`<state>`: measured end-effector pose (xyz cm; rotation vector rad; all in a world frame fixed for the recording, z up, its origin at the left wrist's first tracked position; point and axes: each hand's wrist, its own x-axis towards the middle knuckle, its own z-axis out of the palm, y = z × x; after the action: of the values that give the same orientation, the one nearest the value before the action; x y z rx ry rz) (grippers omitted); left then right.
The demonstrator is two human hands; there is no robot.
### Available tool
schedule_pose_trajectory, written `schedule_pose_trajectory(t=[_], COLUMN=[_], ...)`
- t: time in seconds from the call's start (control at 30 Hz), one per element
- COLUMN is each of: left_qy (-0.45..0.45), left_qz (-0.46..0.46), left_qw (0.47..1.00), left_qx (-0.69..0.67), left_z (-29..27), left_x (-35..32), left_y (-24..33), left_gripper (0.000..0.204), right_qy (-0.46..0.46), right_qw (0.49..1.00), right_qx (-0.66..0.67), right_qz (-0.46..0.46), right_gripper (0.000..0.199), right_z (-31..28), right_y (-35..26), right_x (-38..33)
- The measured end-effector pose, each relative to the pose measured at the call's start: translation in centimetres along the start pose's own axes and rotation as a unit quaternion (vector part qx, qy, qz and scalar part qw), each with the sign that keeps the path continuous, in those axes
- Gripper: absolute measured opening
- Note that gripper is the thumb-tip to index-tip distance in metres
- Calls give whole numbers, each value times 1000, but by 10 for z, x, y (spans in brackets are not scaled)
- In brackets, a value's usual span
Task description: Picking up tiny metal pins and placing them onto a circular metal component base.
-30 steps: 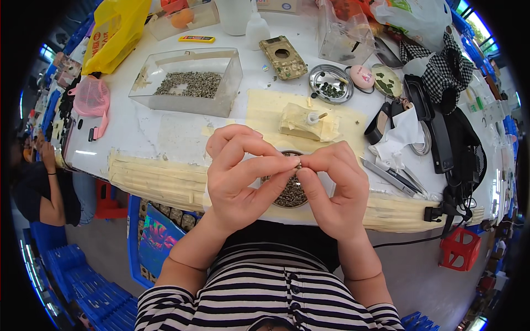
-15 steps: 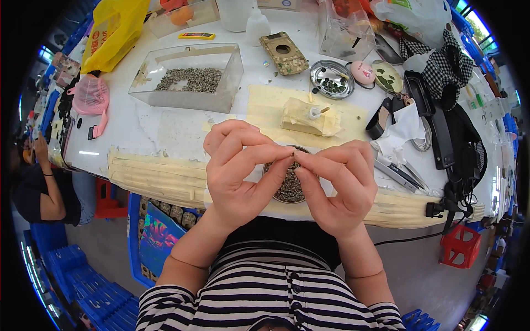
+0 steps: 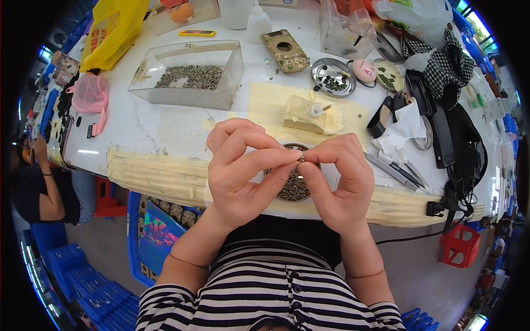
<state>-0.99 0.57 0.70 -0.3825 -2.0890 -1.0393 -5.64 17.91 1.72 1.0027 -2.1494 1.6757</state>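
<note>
Small metal part — pinched above dish — both hands.

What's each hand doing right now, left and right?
Left hand: closed, thumb and forefinger pinching a tiny metal part.
Right hand: closed, fingertips pinching the same part, above the small round dish of grey bits.
</note>
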Motion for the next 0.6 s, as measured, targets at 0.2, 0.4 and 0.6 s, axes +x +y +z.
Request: schedule_pose_trajectory(t=[0.2, 0.4, 0.6], left_qy=[-11, -7, 12], left_qz=[-2, 0, -16], left_qw=[1000, 1000, 1000], left_qx=[-10, 2, 14], left_z=[-1, -1, 1], left_x=[0, -1, -1], left_y=[1, 2, 2], left_gripper=[31, 31, 28], right_qy=[-29, -12, 41], right_qw=[996, 995, 997], right_qx=[80, 86, -34], right_qz=[41, 58, -50], right_gripper=[10, 11, 18], right_z=[-2, -4, -3], right_y=[2, 0, -3], right_x=[0, 0, 1])
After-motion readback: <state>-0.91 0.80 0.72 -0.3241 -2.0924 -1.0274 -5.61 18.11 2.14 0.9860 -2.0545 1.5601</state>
